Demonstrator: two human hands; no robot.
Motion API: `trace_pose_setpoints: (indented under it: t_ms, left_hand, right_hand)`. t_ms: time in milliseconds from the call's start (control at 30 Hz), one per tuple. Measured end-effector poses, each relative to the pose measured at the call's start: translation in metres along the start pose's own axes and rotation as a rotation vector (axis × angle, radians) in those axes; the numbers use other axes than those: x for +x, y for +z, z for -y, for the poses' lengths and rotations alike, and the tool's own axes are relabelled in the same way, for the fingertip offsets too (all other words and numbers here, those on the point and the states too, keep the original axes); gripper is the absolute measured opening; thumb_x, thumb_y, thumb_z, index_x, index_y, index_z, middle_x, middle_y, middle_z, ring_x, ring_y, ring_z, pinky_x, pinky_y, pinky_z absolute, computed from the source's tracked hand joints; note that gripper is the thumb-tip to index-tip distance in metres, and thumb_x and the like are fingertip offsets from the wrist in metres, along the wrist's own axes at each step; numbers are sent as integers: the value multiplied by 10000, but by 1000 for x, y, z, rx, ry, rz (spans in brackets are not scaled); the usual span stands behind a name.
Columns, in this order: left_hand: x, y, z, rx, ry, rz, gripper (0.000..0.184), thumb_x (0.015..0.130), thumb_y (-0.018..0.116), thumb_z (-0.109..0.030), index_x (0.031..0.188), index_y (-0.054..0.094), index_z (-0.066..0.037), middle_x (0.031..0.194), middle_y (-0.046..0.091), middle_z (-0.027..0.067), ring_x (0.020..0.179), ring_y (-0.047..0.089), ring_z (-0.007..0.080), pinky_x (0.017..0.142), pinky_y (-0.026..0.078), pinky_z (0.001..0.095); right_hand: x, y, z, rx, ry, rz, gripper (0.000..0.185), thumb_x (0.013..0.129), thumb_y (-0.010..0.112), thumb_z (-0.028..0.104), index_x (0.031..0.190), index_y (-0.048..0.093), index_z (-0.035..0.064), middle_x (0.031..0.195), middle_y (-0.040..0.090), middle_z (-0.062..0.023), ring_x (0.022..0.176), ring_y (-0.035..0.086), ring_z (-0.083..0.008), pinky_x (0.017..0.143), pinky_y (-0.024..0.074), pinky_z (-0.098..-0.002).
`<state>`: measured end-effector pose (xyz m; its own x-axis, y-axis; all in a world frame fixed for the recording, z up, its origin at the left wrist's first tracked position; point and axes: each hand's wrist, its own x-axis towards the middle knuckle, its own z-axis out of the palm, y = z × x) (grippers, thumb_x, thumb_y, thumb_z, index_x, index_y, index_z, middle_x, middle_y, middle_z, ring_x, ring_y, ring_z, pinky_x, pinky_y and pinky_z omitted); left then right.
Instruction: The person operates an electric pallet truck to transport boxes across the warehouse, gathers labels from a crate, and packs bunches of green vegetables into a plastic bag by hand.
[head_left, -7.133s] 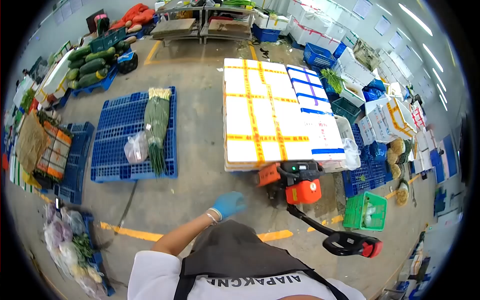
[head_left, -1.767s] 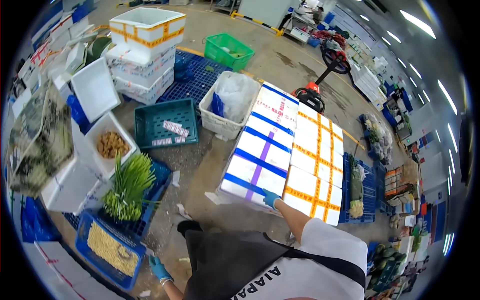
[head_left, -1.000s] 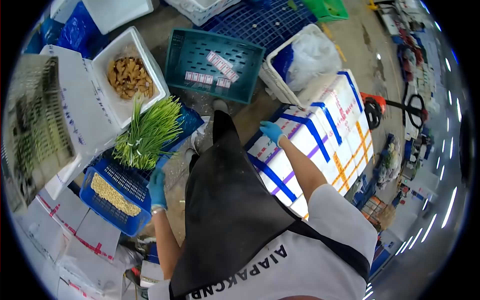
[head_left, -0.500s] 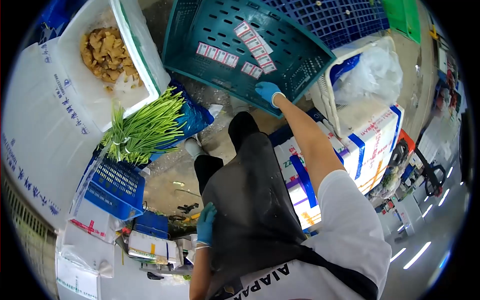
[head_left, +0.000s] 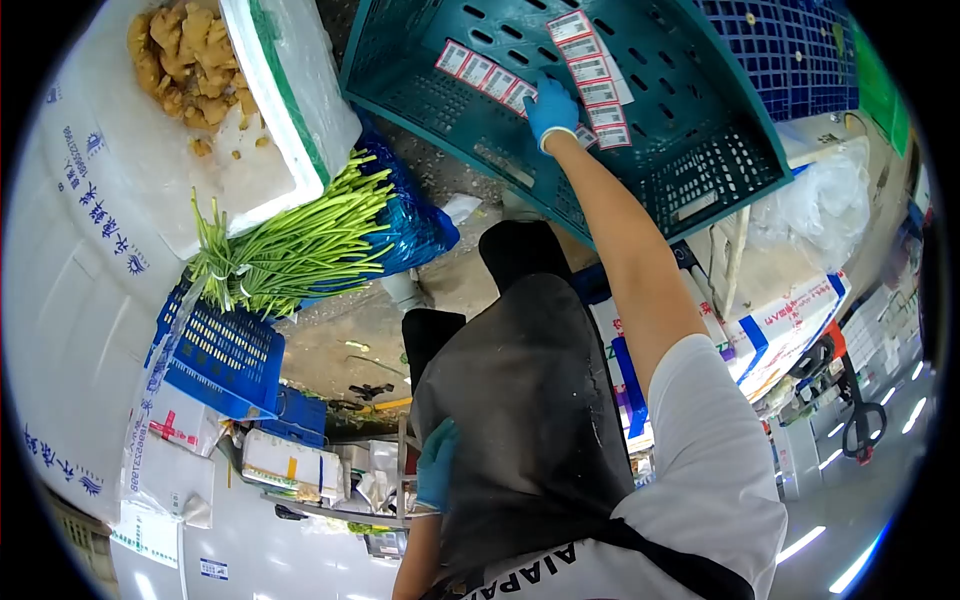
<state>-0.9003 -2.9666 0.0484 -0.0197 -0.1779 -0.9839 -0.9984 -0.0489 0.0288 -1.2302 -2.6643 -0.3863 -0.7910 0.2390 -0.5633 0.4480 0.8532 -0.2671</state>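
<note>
My right hand (head_left: 552,108), in a blue glove, reaches into a dark green plastic crate (head_left: 690,185). Its fingers are stretched over the crate floor, partly covering a short strip of labels (head_left: 586,136); whether they touch it I cannot tell. Left of this hand lies a row of red-edged printed labels (head_left: 485,76). A longer strip of labels (head_left: 590,75) runs along its right side, with a white backing edge showing. My left hand (head_left: 437,466), also gloved in blue, hangs beside the black apron (head_left: 520,400), fingers loosely extended and holding nothing visible.
A white foam box (head_left: 290,130) with ginger (head_left: 190,65) stands at upper left. Tied green stalks (head_left: 290,250) lie beside a blue bag (head_left: 410,225), above a blue basket (head_left: 215,360). Taped white boxes (head_left: 790,330) and clear plastic bags (head_left: 815,215) are on the right.
My right hand has moved from the crate's near edge inward, over the short label strip. The camera view has shifted, bringing the crate rightward in the picture. My left hand stays beside the apron.
</note>
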Motion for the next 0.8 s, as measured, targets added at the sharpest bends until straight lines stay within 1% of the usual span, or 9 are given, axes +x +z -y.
trace_pose_setpoints:
  t_ms: [67, 200, 300, 400, 500, 600, 700, 767, 800]
  left_hand:
    - [5, -1, -1, -15, -10, -17, 375, 971, 506, -169, 1333, 511, -69, 1294, 563, 66, 1169, 547, 185, 990, 427, 309]
    - [9, -2, -1, -6, -3, -15, 382, 976, 498, -177, 1340, 503, -65, 1302, 559, 66, 1166, 548, 179, 979, 424, 295]
    - [9, 7, -12, -44, -24, -17, 371, 966, 505, -113, 1327, 504, -26, 1297, 560, 80, 1154, 550, 162, 990, 435, 282]
    - [12, 10, -15, -65, -41, -22, 366, 958, 515, -83, 1317, 508, -12, 1285, 566, 84, 1143, 553, 152, 994, 442, 275]
    - [14, 12, -11, -59, -34, -20, 364, 956, 520, -85, 1314, 513, -18, 1276, 570, 81, 1139, 554, 149, 990, 444, 273]
    - [15, 14, -17, -35, -39, -24, 365, 957, 519, -93, 1315, 512, -22, 1273, 570, 85, 1144, 552, 153, 992, 442, 275]
    - [14, 13, -22, -6, -22, -1, 375, 968, 505, -138, 1329, 502, -34, 1283, 568, 86, 1152, 554, 163, 992, 430, 282]
    - [15, 13, -20, -7, -22, 20, 379, 975, 498, -157, 1335, 498, -39, 1285, 568, 87, 1155, 555, 166, 992, 424, 285]
    - [16, 14, -19, -15, -32, 26, 377, 976, 496, -156, 1334, 498, -38, 1281, 570, 88, 1156, 554, 166, 993, 424, 285]
  right_hand:
    - [7, 6, 10, -127, -9, -2, 552, 840, 675, 347, 1275, 494, 59, 1174, 563, -151, 1077, 555, -333, 869, 465, -469]
    - [7, 17, 23, -272, -7, -113, 540, 782, 724, 294, 1217, 517, 50, 1060, 584, -134, 1000, 578, -300, 832, 462, -425]
    - [10, 23, 18, -316, -17, -133, 514, 777, 725, 283, 1196, 535, 54, 1076, 585, -131, 1014, 575, -300, 840, 462, -418]
    - [8, 14, 18, -270, -16, -2, 471, 791, 704, 242, 1206, 547, 83, 1118, 589, -142, 1046, 576, -304, 858, 458, -423]
    - [13, 27, 1, -184, -58, -54, 369, 803, 688, 216, 1140, 607, 91, 1123, 615, -142, 1050, 590, -323, 871, 464, -446]
    - [20, 36, -20, 127, -29, 59, 320, 825, 666, 265, 1086, 653, 81, 1114, 639, -149, 1029, 598, -348, 884, 467, -461]
    - [26, 37, -32, 407, -8, -3, 345, 861, 618, 344, 1070, 670, 75, 1113, 642, -160, 1006, 597, -370, 877, 473, -458]
    - [33, 22, -37, 369, -132, -80, 394, 899, 554, 407, 1085, 668, 79, 1084, 636, -198, 964, 600, -389, 836, 478, -464]
    - [38, 8, -37, 323, -158, -32, 396, 901, 554, 411, 1075, 670, 75, 1053, 644, -200, 945, 604, -389, 831, 480, -459]
